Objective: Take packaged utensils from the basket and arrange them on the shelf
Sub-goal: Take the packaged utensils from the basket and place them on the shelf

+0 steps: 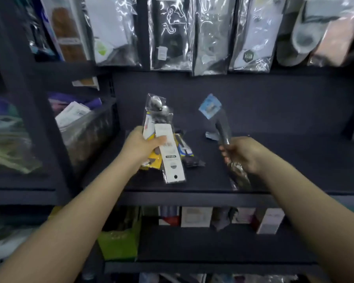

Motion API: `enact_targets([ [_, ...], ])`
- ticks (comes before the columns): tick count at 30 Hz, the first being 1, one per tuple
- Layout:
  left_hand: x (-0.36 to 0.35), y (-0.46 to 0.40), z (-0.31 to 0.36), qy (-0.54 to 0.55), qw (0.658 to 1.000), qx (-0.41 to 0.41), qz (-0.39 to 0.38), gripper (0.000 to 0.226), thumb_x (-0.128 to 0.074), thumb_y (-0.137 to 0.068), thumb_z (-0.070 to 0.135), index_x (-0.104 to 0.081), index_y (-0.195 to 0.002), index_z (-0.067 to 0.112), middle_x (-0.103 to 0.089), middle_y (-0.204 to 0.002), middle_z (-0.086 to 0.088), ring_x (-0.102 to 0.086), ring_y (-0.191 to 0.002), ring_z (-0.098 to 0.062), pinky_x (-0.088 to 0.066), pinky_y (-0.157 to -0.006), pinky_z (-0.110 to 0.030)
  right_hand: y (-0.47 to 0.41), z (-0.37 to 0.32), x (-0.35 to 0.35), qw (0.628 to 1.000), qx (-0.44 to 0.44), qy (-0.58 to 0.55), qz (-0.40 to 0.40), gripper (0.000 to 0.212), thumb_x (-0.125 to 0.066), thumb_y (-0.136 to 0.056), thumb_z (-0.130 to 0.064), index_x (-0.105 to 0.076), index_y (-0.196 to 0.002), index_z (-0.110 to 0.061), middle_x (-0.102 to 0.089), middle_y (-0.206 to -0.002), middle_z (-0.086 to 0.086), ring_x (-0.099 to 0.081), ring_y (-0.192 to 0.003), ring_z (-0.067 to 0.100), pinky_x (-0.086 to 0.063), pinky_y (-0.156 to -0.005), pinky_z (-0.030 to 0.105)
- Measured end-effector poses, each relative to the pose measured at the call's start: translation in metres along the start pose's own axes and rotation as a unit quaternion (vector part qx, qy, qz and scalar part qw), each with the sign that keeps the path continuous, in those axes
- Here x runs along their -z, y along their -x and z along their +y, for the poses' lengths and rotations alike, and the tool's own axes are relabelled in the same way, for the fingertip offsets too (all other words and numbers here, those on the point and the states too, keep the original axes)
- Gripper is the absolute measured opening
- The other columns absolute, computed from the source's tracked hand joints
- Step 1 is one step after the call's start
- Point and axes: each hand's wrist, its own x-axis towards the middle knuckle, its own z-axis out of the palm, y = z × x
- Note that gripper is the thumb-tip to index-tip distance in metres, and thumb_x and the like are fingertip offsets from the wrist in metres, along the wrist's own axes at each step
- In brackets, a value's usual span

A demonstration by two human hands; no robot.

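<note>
Packets (168,144) fan from left hand (140,147); right hand (240,154) grips another (223,127).

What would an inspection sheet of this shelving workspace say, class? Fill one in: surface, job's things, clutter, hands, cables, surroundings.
Surface: dark shelf, mostly bare on the right.
Job's things: bundle of packaged utensils in the left hand; single clear packet with a blue card top in the right hand; no basket identifiable.
Clutter: dark packets lying behind the bundle.
Hands: both have a grip on packets.
Cables: nothing seen.
Surroundings: bagged goods hanging above; boxes on the lower shelf.
</note>
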Motion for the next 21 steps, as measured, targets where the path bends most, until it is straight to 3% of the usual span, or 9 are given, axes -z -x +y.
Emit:
enact_targets([
  [2,-0.009,-0.032,-0.001,-0.06,0.998,-0.007,0.032,0.032,-0.07,-0.075,0.021,-0.058,-0.101,0.006,-0.07,-0.078,-0.013,-0.064,-0.058,-0.021,-0.042,-0.037,-0.023,-0.031,-0.016,0.021,0.995,0.015,0.095,0.031,0.029,-0.041,-0.087,0.009,-0.047,-0.064,-0.008,-0.045,-0.051,0.008,-0.042,-0.033,0.013,-0.04,-0.04,0.021],
  [5,-0.016,-0.067,-0.011,-0.134,0.989,0.025,0.056,0.038,-0.073,-0.073,0.022,-0.055,-0.101,0.004,-0.065,-0.09,-0.011,-0.061,-0.062,-0.018,-0.041,-0.033,-0.019,-0.073,-0.033,0.038,0.961,0.027,0.262,0.084,0.032,-0.049,-0.086,0.004,-0.042,-0.06,-0.013,-0.044,-0.063,0.008,-0.045,-0.051,0.019,-0.045,-0.057,0.029],
  [8,-0.019,-0.086,-0.02,-0.256,0.964,0.055,0.048,0.052,-0.077,-0.066,0.034,-0.054,-0.103,0.005,-0.066,-0.101,-0.013,-0.063,-0.081,-0.027,-0.05,-0.056,-0.03,-0.098,-0.037,0.029,0.931,0.04,0.355,0.075,0.031,-0.041,-0.092,0.0,-0.037,-0.064,-0.014,-0.036,-0.067,0.001,-0.036,-0.056,0.012,-0.037,-0.054,0.022],
  [10,-0.023,-0.09,-0.025,-0.357,0.932,0.059,0.039,0.066,-0.076,-0.067,0.038,-0.047,-0.116,0.004,-0.061,-0.113,-0.012,-0.059,-0.102,-0.032,-0.047,-0.074,-0.033,-0.108,-0.033,0.015,0.928,0.04,0.367,0.048,0.014,-0.039,-0.093,0.0,-0.047,-0.084,-0.008,-0.034,-0.066,0.003,-0.033,-0.056,0.013,-0.031,-0.05,0.023],
  [12,-0.029,-0.088,-0.028,-0.433,0.899,0.049,0.044,0.073,-0.072,-0.072,0.042,-0.039,-0.123,0.003,-0.054,-0.124,-0.016,-0.051,-0.114,-0.034,-0.044,-0.084,-0.038,-0.115,-0.025,0.006,0.933,0.035,0.357,0.039,0.013,-0.041,-0.09,0.001,-0.047,-0.1,-0.005,-0.039,-0.068,0.008,-0.036,-0.058,0.018,-0.029,-0.048,0.027],
  [16,-0.035,-0.077,-0.022,-0.573,0.818,-0.028,0.044,0.058,-0.057,-0.083,0.044,-0.042,-0.127,0.009,-0.044,-0.132,-0.015,-0.04,-0.121,-0.036,-0.039,-0.095,-0.046,-0.127,0.0,-0.003,0.916,0.024,0.399,0.009,0.03,-0.049,-0.085,-0.007,-0.054,-0.113,0.003,-0.056,-0.096,0.015,-0.054,-0.084,0.029,-0.044,-0.068,0.033],
  [18,-0.035,-0.065,-0.016,-0.566,0.818,-0.098,0.019,0.046,-0.053,-0.087,0.037,-0.047,-0.126,0.013,-0.044,-0.133,-0.01,-0.039,-0.121,-0.032,-0.037,-0.096,-0.042,-0.126,0.011,-0.005,0.879,0.059,0.473,0.008,0.038,-0.046,-0.085,-0.012,-0.055,-0.121,-0.003,-0.058,-0.115,0.019,-0.056,-0.102,0.035,-0.045,-0.08,0.034],
  [20,-0.033,-0.044,-0.011,-0.524,0.832,-0.184,0.013,0.037,-0.053,-0.088,0.03,-0.054,-0.12,0.011,-0.049,-0.129,-0.008,-0.041,-0.12,-0.03,-0.036,-0.096,-0.039,-0.115,0.017,-0.007,0.815,0.167,0.553,0.028,0.037,-0.044,-0.087,-0.013,-0.055,-0.121,-0.004,-0.054,-0.124,0.023,-0.05,-0.114,0.039,-0.042,-0.09,0.034],
  [21,-0.029,-0.031,-0.01,-0.501,0.835,-0.228,0.014,0.034,-0.053,-0.087,0.029,-0.057,-0.116,0.01,-0.053,-0.124,-0.009,-0.044,-0.118,-0.031,-0.037,-0.096,-0.039,-0.103,0.019,-0.01,0.802,0.231,0.55,0.032,0.034,-0.045,-0.088,-0.011,-0.057,-0.118,-0.004,-0.054,-0.124,0.022,-0.049,-0.116,0.039,-0.04,-0.095,0.035],
])
